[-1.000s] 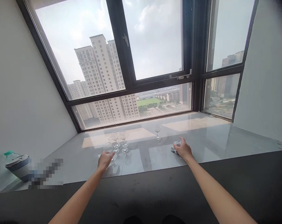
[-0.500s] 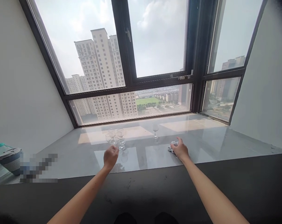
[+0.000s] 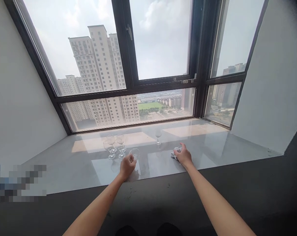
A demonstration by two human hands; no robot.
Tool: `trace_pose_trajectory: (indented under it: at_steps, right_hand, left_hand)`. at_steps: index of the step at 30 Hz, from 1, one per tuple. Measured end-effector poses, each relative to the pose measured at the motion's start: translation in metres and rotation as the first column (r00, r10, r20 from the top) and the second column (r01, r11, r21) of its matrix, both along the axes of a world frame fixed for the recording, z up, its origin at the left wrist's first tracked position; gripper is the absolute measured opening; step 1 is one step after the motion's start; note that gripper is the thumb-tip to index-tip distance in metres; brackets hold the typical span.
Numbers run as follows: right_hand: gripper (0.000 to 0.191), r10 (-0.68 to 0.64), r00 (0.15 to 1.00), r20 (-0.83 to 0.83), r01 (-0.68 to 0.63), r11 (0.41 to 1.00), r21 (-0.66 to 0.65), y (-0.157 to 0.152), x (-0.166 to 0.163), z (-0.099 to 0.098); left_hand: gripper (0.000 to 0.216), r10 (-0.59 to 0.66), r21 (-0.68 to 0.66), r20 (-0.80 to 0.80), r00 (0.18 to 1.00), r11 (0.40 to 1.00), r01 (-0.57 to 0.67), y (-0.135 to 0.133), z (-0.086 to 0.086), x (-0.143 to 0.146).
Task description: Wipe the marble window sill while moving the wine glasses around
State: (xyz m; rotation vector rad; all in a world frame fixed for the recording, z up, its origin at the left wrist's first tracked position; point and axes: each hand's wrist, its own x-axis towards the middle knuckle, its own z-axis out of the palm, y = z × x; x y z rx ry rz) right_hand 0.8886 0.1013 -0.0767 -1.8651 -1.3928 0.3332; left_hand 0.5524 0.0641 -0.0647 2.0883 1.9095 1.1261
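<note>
Lifted away, wine glass (image 3: 135, 153) tilts, bowl up-right, gripped by left hand (image 3: 127, 165); right hand (image 3: 184, 157) grasps cloth (image 3: 174, 152).

You face a black-framed window (image 3: 160, 42): towers (image 3: 96, 65), hazy sky. White walls (image 3: 273, 82) both sides. Glossy grey sill (image 3: 212, 144), sun patches. Dark ledge (image 3: 158, 196) nearest you.

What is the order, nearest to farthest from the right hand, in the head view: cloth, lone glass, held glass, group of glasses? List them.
1. cloth, under the right hand itself.
2. lone glass, just left and behind, toward the window.
3. held glass, farther left, in the left hand.
4. group of glasses, farthest left.
</note>
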Motion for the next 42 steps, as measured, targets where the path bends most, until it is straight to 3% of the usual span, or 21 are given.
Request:
trace_pose_trajectory:
  at_steps: [4, 8, 12, 15, 35, 42]
  right_hand:
    - [0.066, -0.007, 1.0, 0.01, 0.007, 1.0, -0.002, 0.001, 0.0, -0.001]
    - [0.064, -0.014, 1.0, 0.01, 0.014, 1.0, -0.01, 0.002, -0.001, -0.001]
    - [0.062, -0.024, 1.0, 0.014, 0.024, 1.0, -0.006, 0.001, -0.002, -0.001]
    - [0.06, -0.033, 0.999, 0.02, 0.033, 0.999, 0.0, 0.002, -0.002, -0.002]
    - [0.057, 0.008, 0.999, 0.033, -0.007, 1.0, -0.016, -0.002, -0.003, 0.0]
    - [0.052, 0.007, 0.997, 0.074, -0.008, 1.0, 0.016, -0.006, -0.004, 0.002]
  left_hand:
    - [0.012, 0.085, -0.016, 0.042, 0.996, 0.996, -0.084, 0.002, 0.0, -0.002]
    - [0.005, 0.181, -0.045, -0.078, 0.981, 0.982, -0.184, -0.001, 0.008, 0.005]
    - [0.016, 0.147, -0.024, -0.288, 0.946, 0.987, -0.16, -0.008, 0.012, 0.013]
    - [0.02, 0.111, -0.022, -0.358, 0.927, 0.992, -0.127, -0.011, 0.012, 0.016]
    - [0.01, 0.155, -0.059, -0.152, 0.976, 0.984, -0.166, -0.012, 0.013, 0.01]
    - [0.009, 0.195, -0.112, 0.034, 0.98, 0.975, -0.19, -0.005, 0.012, 0.004]
